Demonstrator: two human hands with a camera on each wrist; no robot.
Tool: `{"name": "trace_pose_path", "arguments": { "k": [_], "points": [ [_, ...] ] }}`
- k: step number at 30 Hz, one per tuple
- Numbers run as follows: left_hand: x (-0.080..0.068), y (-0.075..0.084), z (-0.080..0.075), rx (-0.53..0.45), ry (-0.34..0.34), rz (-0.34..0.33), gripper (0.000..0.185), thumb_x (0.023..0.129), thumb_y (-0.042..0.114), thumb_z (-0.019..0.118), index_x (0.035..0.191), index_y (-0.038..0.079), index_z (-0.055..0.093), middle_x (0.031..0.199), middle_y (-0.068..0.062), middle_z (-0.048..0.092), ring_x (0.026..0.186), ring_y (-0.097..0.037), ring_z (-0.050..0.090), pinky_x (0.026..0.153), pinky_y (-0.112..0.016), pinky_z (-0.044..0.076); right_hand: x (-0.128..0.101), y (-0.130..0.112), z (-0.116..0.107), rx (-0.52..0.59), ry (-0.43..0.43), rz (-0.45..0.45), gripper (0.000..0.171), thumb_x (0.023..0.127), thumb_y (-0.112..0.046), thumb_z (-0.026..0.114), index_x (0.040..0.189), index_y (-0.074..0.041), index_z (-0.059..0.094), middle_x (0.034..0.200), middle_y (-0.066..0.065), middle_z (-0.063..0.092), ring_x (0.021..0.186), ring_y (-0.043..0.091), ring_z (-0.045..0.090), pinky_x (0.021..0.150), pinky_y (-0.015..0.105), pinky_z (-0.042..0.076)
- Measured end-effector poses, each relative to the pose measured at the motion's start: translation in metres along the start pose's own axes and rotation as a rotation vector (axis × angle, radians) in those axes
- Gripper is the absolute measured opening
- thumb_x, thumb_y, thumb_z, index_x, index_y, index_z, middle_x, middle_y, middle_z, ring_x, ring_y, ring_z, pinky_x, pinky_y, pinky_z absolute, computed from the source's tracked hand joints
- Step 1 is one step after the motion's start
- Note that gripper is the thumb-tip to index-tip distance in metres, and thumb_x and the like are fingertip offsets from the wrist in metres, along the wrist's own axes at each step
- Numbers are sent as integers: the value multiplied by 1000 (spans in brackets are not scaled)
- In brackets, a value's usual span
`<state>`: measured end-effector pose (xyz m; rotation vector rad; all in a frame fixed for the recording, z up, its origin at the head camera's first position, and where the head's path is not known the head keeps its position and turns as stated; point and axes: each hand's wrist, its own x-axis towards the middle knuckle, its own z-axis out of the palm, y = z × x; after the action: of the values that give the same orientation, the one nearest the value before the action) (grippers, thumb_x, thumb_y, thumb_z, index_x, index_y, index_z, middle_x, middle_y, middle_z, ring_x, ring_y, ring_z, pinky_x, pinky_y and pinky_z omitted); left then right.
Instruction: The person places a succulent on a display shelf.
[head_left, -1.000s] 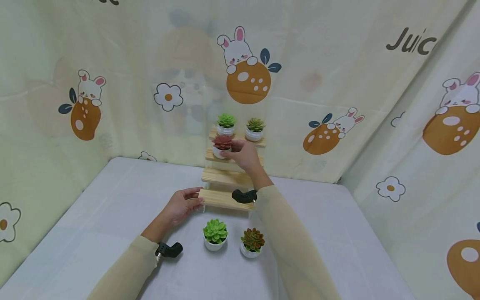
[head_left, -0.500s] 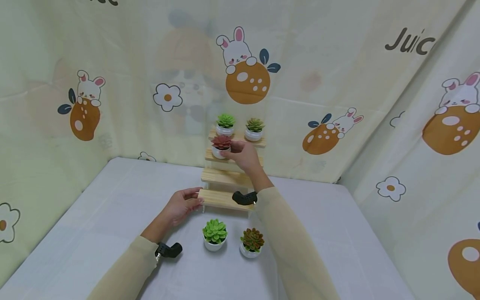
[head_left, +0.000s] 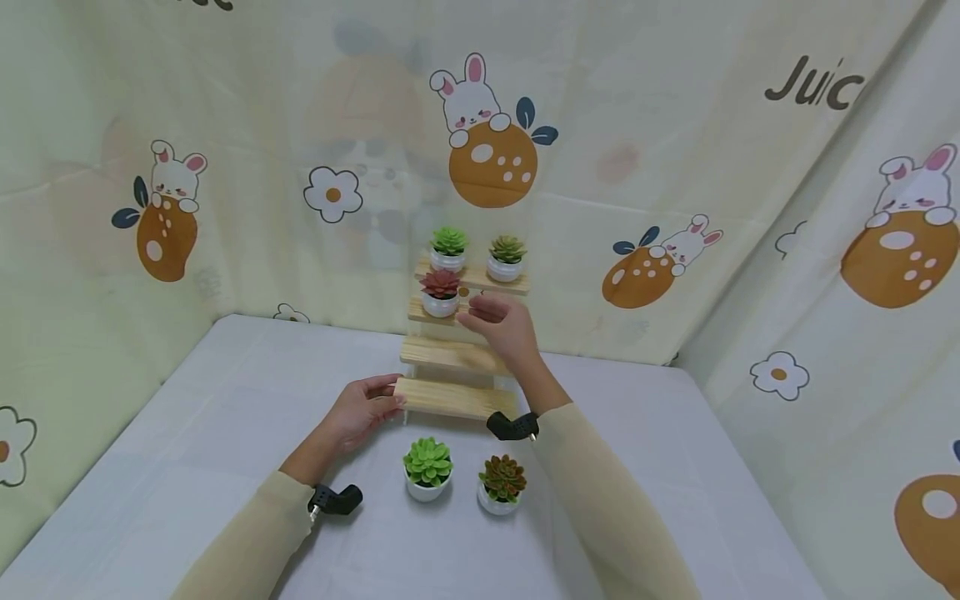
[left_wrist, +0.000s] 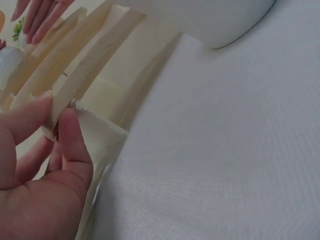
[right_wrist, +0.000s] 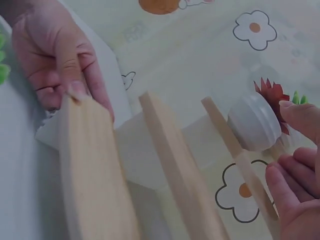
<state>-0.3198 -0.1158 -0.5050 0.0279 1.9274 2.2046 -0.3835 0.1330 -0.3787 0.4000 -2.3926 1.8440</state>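
Observation:
A tiered wooden stand rises at the middle of the table. My left hand pinches the left end of its lowest board; in the left wrist view, thumb and fingers lie on either side of that board. On the second board from the top sits a red potted succulent, upright in a white pot. My right hand is just right of it, thumb and fingers apart and holding nothing. In the right wrist view, the white pot stands on the board beside my right thumb.
A bright green succulent and an olive-green one stand on the top board. In front of the stand, a green succulent and a brownish one sit on the white-covered table. A printed curtain hangs behind.
My right hand has let go of the red succulent's pot and drawn back to the right and slightly down. The pot stays on the second board. My left hand keeps its grip on the lowest board.

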Motion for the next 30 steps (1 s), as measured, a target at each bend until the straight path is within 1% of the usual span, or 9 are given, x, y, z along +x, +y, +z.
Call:
{"name": "trace_pose_path", "arguments": {
  "k": [5, 7, 9, 11, 14, 18, 23, 30],
  "points": [
    [0, 0, -1, 1, 0, 1, 54, 99, -1, 63, 150, -6, 45, 115, -10, 63, 91, -10, 65, 79, -20, 60, -17, 7, -6, 90, 32, -46, 43, 89, -17, 82, 126, 1, 70, 128, 22, 69, 113, 22, 70, 90, 22, 60],
    [0, 0, -1, 4, 1, -3, 54, 99, -1, 63, 150, -6, 45, 115, -10, 63, 91, -11, 65, 80, -20, 60, -25, 8, -9, 124, 38, -54, 43, 90, -15, 80, 126, 3, 69, 130, 25, 68, 113, 22, 70, 88, 20, 60],
    [0, 0, 0, 2, 4, -6, 54, 99, -2, 63, 149, -5, 46, 115, -10, 63, 91, -11, 65, 80, -20, 60, -34, 10, -12, 148, 38, -54, 42, 90, -14, 80, 126, 4, 68, 130, 26, 67, 110, 18, 71, 86, 19, 60],
    [0, 0, 0, 4, 8, -13, 54, 99, -1, 63, 149, -5, 46, 115, -10, 63, 91, -11, 65, 80, -21, 60, -43, 12, -15, 170, 34, -51, 42, 90, -13, 79, 127, 5, 68, 130, 26, 67, 110, 17, 71, 86, 20, 60],
    [0, -1, 0, 4, 11, -18, 54, 99, -2, 63, 149, -4, 47, 115, -10, 62, 92, -12, 65, 80, -21, 60, -57, 18, -20, 180, 34, -47, 40, 90, -14, 80, 124, 3, 70, 129, 24, 68, 109, 15, 71, 88, 21, 60],
    [0, 0, 1, -3, 11, -24, 54, 98, -2, 63, 149, -3, 47, 117, -11, 61, 93, -13, 66, 81, -22, 61, -76, 27, -26, 148, 32, -32, 39, 89, -18, 81, 123, -2, 72, 128, 22, 69, 113, 19, 71, 89, 21, 60],
    [-1, 1, 1, -1, 13, -27, 54, 98, -2, 63, 149, -3, 47, 119, -12, 61, 94, -13, 66, 82, -22, 61, -101, 39, -31, 124, 23, 0, 43, 88, -21, 83, 124, -3, 71, 130, 23, 68, 116, 21, 70, 90, 21, 60],
    [-3, 2, 1, 13, 11, -27, 53, 99, -1, 62, 150, -3, 47, 119, -12, 61, 94, -13, 65, 82, -21, 60, -134, 55, -36, 116, -10, 72, 45, 88, -19, 82, 127, -2, 69, 133, 20, 67, 124, 32, 65, 94, 21, 58]
  ]
}}
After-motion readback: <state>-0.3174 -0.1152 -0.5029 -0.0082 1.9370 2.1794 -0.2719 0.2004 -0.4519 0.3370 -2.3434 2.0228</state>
